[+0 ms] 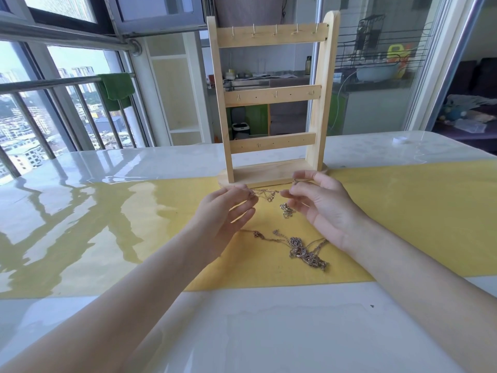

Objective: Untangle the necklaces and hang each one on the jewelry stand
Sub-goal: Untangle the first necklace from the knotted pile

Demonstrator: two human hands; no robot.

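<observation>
Head view, both hands pinch chain stretched btwn them, prob. still knotted, tangled pile just below.

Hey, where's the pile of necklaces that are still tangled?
The tangled pile lies on the yellow mat near the middle of the head view, just below the right hand and in front of the wooden jewelry stand.

Jewelry stand blocks straight ahead — necklace pile near; yellow mat open both sides.
</observation>
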